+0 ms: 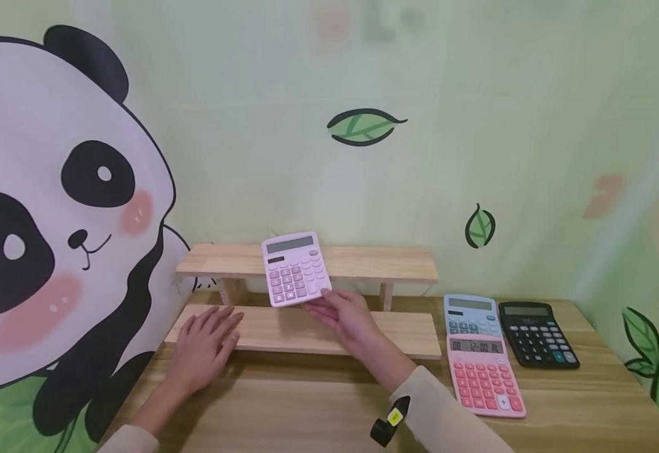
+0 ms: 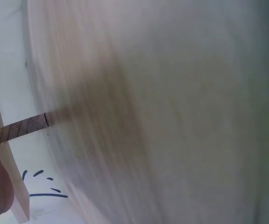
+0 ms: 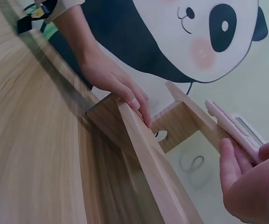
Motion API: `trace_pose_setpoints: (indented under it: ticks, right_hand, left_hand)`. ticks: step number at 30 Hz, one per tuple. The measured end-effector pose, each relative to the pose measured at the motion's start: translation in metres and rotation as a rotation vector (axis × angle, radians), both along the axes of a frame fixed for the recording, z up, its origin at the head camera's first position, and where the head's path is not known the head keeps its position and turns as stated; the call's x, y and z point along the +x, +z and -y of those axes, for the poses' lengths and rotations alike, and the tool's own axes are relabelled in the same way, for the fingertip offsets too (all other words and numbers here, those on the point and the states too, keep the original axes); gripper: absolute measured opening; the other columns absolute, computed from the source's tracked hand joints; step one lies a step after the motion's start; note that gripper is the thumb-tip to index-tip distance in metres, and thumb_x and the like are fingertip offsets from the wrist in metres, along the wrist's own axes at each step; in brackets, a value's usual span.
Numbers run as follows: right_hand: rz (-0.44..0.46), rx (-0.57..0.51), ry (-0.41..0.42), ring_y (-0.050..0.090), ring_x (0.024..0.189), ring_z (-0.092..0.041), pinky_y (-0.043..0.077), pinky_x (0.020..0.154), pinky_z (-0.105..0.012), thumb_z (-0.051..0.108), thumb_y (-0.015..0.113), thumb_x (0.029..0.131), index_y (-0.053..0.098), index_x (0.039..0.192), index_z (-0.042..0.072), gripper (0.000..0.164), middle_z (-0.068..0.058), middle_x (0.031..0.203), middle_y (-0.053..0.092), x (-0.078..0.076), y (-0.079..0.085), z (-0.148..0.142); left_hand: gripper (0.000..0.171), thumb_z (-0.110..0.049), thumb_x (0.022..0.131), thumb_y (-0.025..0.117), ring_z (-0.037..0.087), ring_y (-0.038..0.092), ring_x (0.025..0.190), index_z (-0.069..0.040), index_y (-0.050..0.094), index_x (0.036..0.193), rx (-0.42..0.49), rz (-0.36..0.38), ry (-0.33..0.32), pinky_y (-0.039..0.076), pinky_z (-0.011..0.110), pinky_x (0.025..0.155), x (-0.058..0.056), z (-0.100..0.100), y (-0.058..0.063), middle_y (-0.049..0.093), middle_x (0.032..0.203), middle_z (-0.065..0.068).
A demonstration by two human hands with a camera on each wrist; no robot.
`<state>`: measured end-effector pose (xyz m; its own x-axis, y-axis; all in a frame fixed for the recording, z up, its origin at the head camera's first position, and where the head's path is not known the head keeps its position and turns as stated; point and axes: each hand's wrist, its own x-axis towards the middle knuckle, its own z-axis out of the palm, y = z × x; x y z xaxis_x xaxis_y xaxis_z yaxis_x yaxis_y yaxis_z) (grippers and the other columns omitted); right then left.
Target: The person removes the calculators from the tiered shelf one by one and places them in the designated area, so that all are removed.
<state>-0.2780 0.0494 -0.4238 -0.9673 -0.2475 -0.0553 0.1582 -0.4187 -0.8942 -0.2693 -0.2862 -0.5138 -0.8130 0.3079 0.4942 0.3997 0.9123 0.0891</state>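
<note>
A pale purple calculator (image 1: pixel 297 269) tilts upright in front of the upper shelf of a two-tier wooden stand (image 1: pixel 383 263). My right hand (image 1: pixel 352 321) pinches its lower right corner, thumb on the front and fingers behind. In the right wrist view the calculator (image 3: pixel 235 128) shows edge-on beside the upper board. My left hand (image 1: pixel 204 346) rests with fingers extended on the left part of the lower shelf (image 1: pixel 284 336). Seen from the right wrist, the left hand (image 3: pixel 111 77) lays its fingertips over that shelf's edge.
Right of the stand, a pink calculator (image 1: pixel 484 380) overlaps the bottom of a blue calculator (image 1: pixel 471 308). Next to them lies a black calculator (image 1: pixel 539 336). All are on the wooden table (image 1: pixel 595 402). Behind stands a backdrop with a large panda (image 1: pixel 97 233) at left.
</note>
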Motion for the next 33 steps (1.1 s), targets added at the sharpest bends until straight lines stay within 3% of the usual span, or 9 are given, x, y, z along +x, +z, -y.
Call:
trace_pose_setpoints:
  ticks: [8, 13, 17, 22, 28, 33]
  right_hand:
    - [-0.015, -0.054, 0.068, 0.076, 0.109, -0.032, 0.051, 0.111, -0.05, 0.012, 0.053, 0.11, 0.054, 0.142, -0.009, 0.037, -0.028, 0.125, 0.071, -0.005, 0.004, 0.005]
    - [0.033, -0.067, 0.144, 0.077, 0.103, -0.031, 0.058, 0.103, -0.044, 0.028, 0.054, 0.112, 0.056, 0.143, -0.006, 0.046, -0.032, 0.13, 0.068, -0.012, 0.008, 0.007]
    - [0.05, -0.034, 0.168, 0.077, 0.098, -0.03, 0.061, 0.097, -0.04, 0.039, 0.051, 0.112, 0.056, 0.145, -0.003, 0.053, -0.032, 0.13, 0.067, -0.02, 0.01, 0.009]
    - [-0.018, 0.038, 0.18, 0.077, 0.096, -0.03, 0.06, 0.099, -0.046, 0.03, 0.05, 0.114, 0.05, 0.147, -0.002, 0.045, -0.025, 0.124, 0.073, -0.02, 0.01, 0.005]
    - [-0.111, 0.118, 0.202, 0.074, 0.103, -0.025, 0.056, 0.104, -0.051, 0.017, 0.049, 0.114, 0.05, 0.148, -0.004, 0.04, -0.016, 0.123, 0.073, -0.006, 0.008, -0.027]
    - [-0.203, 0.216, 0.23, 0.071, 0.11, -0.023, 0.056, 0.105, -0.047, 0.017, 0.052, 0.113, 0.051, 0.149, -0.004, 0.042, -0.014, 0.128, 0.071, 0.002, 0.021, -0.072]
  left_hand:
    - [0.046, -0.042, 0.111, 0.049, 0.04, 0.04, 0.148, -0.023, 0.061, 0.151, 0.004, -0.012, 0.002, 0.026, 0.068, 0.118, 0.001, 0.001, -0.002, 0.053, 0.158, 0.007]
    - [0.046, -0.042, 0.111, 0.049, 0.041, 0.04, 0.148, -0.023, 0.061, 0.151, 0.008, -0.014, 0.002, 0.026, 0.069, 0.118, 0.0, 0.001, -0.002, 0.054, 0.157, 0.008]
    - [0.048, -0.044, 0.111, 0.046, 0.041, 0.038, 0.15, -0.023, 0.059, 0.153, 0.008, 0.015, 0.006, 0.023, 0.069, 0.12, -0.001, 0.0, -0.002, 0.052, 0.159, 0.008]
    - [0.048, -0.045, 0.112, 0.045, 0.041, 0.037, 0.15, -0.023, 0.059, 0.153, 0.008, 0.03, 0.006, 0.022, 0.069, 0.12, -0.003, -0.002, -0.002, 0.051, 0.16, 0.008]
    - [0.049, -0.045, 0.112, 0.044, 0.041, 0.037, 0.15, -0.023, 0.058, 0.153, 0.008, 0.036, 0.002, 0.022, 0.07, 0.12, -0.003, -0.004, -0.004, 0.05, 0.161, 0.008]
    - [0.046, -0.041, 0.112, 0.047, 0.041, 0.039, 0.149, -0.022, 0.061, 0.151, 0.023, 0.004, -0.002, 0.023, 0.072, 0.118, -0.002, -0.002, -0.002, 0.052, 0.159, 0.008]
